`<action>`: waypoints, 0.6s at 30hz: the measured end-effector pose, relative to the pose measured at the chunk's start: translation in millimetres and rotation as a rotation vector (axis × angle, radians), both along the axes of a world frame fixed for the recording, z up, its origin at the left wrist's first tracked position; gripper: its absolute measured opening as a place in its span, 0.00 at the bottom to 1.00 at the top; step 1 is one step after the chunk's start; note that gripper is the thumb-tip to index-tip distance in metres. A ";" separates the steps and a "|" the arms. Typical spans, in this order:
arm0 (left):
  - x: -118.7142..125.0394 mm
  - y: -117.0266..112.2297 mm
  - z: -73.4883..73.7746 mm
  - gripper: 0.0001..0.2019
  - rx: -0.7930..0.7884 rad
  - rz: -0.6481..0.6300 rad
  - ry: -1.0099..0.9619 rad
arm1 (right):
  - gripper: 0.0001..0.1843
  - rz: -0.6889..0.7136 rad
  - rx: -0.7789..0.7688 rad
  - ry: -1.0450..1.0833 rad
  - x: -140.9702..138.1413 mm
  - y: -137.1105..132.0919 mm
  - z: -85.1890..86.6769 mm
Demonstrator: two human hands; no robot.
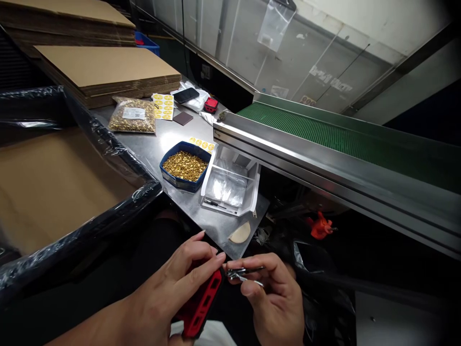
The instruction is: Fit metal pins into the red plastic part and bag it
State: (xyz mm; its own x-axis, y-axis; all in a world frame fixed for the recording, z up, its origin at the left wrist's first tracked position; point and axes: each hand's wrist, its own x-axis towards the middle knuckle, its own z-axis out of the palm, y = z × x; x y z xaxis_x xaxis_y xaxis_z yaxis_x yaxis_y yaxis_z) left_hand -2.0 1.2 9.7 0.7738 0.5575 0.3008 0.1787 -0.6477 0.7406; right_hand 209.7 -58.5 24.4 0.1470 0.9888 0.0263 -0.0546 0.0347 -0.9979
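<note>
Steel table (212,226) beyond; nearer, the right hand (279,290) pinches a clipper (236,273), long axis crosswise, its left end just beside the left hand (180,276) — itself clasped round a red case (208,302).

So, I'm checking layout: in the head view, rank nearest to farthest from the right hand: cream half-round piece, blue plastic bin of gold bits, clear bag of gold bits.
1. Cream half-round piece, near table corner.
2. Blue plastic bin, mid-table.
3. Clear bag of gold bits, farther back, left.
</note>
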 end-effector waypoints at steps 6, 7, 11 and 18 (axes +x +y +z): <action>-0.1 0.5 3.7 0.48 0.001 -0.013 0.006 | 0.12 -0.014 0.001 -0.069 3.5 -1.7 1.6; -0.3 0.1 4.1 0.48 -0.006 -0.019 0.001 | 0.12 -0.011 0.003 -0.080 3.9 -1.7 1.5; 0.4 -1.2 6.4 0.49 -0.050 0.005 -0.002 | 0.11 -0.001 0.043 -0.144 5.4 -2.3 0.6; 4.2 -0.4 8.5 0.46 -0.107 0.014 -0.040 | 0.09 0.001 0.033 -0.026 6.2 -2.2 1.4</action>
